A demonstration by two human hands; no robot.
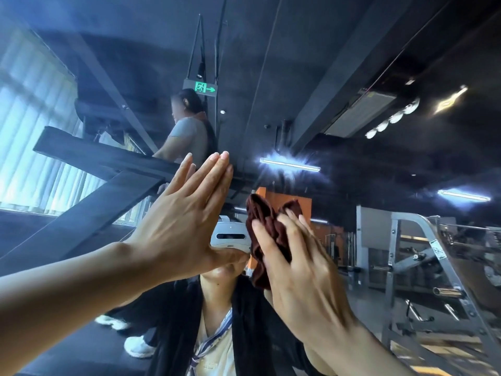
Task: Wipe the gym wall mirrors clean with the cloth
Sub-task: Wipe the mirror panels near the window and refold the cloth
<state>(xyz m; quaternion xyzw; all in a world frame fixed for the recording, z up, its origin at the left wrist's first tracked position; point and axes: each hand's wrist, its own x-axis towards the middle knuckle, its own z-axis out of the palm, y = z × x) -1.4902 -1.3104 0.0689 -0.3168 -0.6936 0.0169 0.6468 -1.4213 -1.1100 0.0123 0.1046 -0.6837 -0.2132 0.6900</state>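
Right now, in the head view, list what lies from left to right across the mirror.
Window blinds → left hand flat on the mirror → dark red cloth → right hand pressing the cloth → reflected gym rack.

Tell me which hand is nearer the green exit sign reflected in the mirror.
Left. The left hand lies flat on the mirror, its fingertips just below the exit sign. The right hand presses the cloth lower and farther right.

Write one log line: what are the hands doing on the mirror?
left hand: flat on mirror | right hand: pressing cloth on mirror | step: wiping
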